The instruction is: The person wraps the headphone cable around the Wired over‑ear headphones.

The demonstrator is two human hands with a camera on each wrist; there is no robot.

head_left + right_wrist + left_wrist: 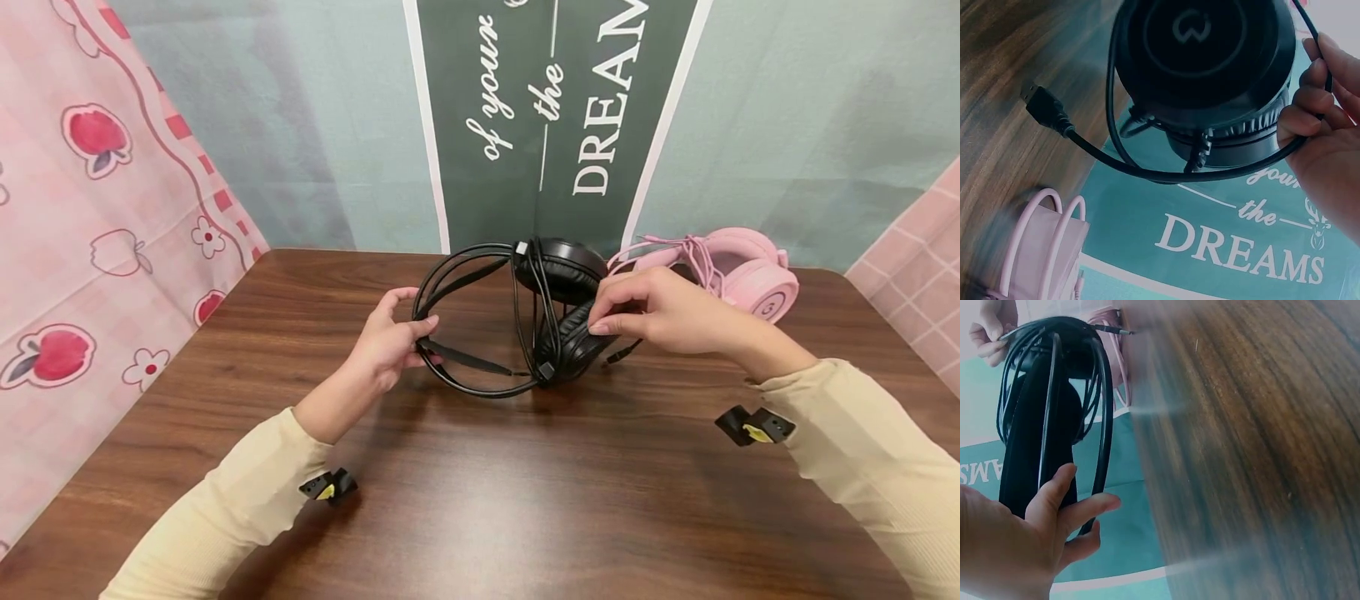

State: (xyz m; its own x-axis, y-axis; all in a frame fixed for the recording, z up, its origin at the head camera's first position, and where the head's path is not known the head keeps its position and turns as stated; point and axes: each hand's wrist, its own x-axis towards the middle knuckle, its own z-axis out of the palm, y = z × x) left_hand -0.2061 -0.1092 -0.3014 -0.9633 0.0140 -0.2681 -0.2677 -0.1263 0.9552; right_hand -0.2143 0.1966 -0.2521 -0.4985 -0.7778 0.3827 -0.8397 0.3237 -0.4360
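Observation:
A pair of black headphones (564, 265) is at the middle of the table, with its headband toward the left and its ear cups toward the right. My left hand (378, 343) grips the headband, thumb on one side and fingers on the other. Between thumb and fingers, my right hand (1329, 106) pinches the black cable (1229, 175) beside an ear cup (1204, 56). Several turns of cable wrap around the ear cups. The cable's USB plug (1046, 107) hangs free at its end. Whether the headphones touch the table cannot be told.
Pink headphones (761, 287) with a bundled pink cable (701, 265) lie behind my right hand. The wooden table (480, 500) ends at a green printed cloth (540, 108). Pink patterned cloth (112, 217) hangs at the left, with pink tile-patterned cloth (922, 258) at the right.

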